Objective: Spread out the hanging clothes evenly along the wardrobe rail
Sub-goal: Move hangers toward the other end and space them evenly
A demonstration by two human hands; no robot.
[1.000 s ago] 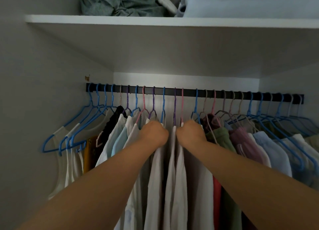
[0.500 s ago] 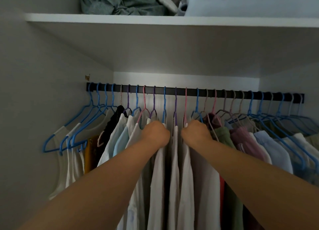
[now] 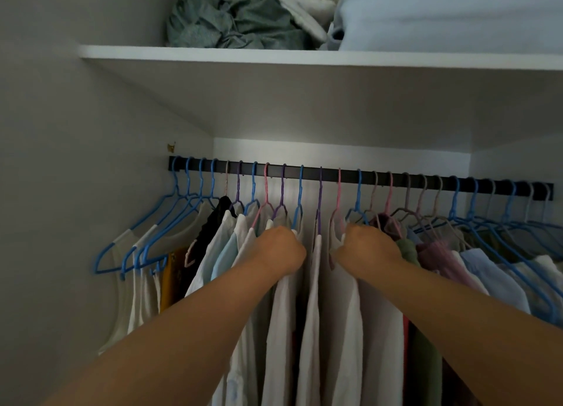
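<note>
While both hands worked at the middle of the rail [image 3: 426, 177], the left hand [image 3: 281, 248] was clenched on a white shirt [image 3: 281, 329] under a blue hanger [image 3: 300, 198], and the right hand [image 3: 367, 247] was clenched on the shirt under a pink hanger [image 3: 338, 198], apparently to hold the two apart. Between the fists hung a purple hanger [image 3: 320, 198] with clear gaps on either side. Toward the rail's right end the clothes [image 3: 475, 265] bunched closely (colours there were hard to separate in the dim light), so that stretch probably needed spreading next. At the left end, blue hangers [image 3: 170, 223] leaned together. Folded bedding [image 3: 441, 12] sat on the shelf [image 3: 274, 55] above.
</note>
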